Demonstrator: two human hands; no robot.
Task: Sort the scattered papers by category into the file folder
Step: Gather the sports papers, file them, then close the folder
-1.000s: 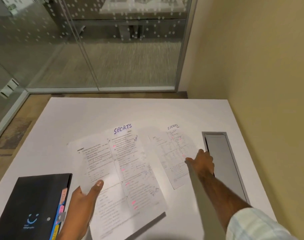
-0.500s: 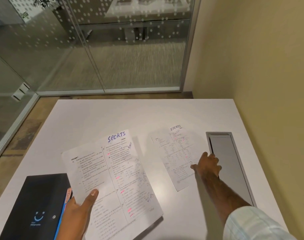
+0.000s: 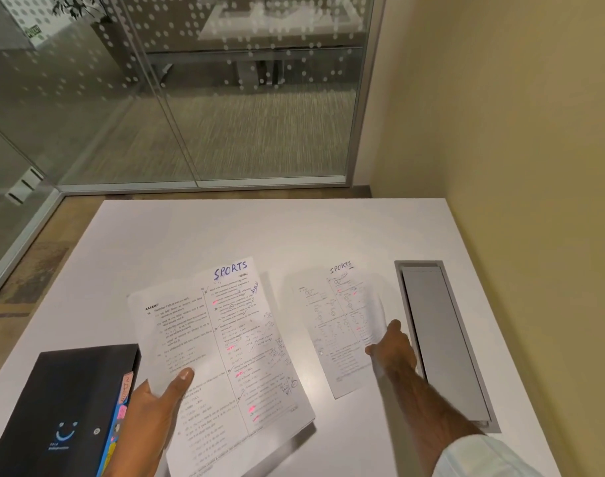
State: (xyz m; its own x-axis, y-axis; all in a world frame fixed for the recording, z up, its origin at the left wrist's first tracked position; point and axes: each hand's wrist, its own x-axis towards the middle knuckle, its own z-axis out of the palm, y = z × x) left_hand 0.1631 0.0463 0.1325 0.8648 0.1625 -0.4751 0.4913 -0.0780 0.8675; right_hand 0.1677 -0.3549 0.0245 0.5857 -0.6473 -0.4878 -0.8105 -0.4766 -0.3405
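My left hand (image 3: 153,418) grips a large printed sheet headed "SPORTS" (image 3: 225,352) by its lower left edge, thumb on top, and holds it lifted off the white table (image 3: 197,235). A smaller sheet, also headed "SPORTS" (image 3: 335,325), lies to the right. My right hand (image 3: 392,349) pinches that sheet's right edge, which curls up off the table. A black file folder (image 3: 53,407) with coloured tabs along its right side lies shut at the lower left, beside my left hand.
A grey recessed cable hatch (image 3: 442,342) is set into the table just right of my right hand. A beige wall (image 3: 518,166) borders the table on the right. Glass partitions (image 3: 190,98) stand beyond the far edge.
The large sheet has risen off the table in my left hand. My right hand shifted to the small sheet's right edge and lifted it.
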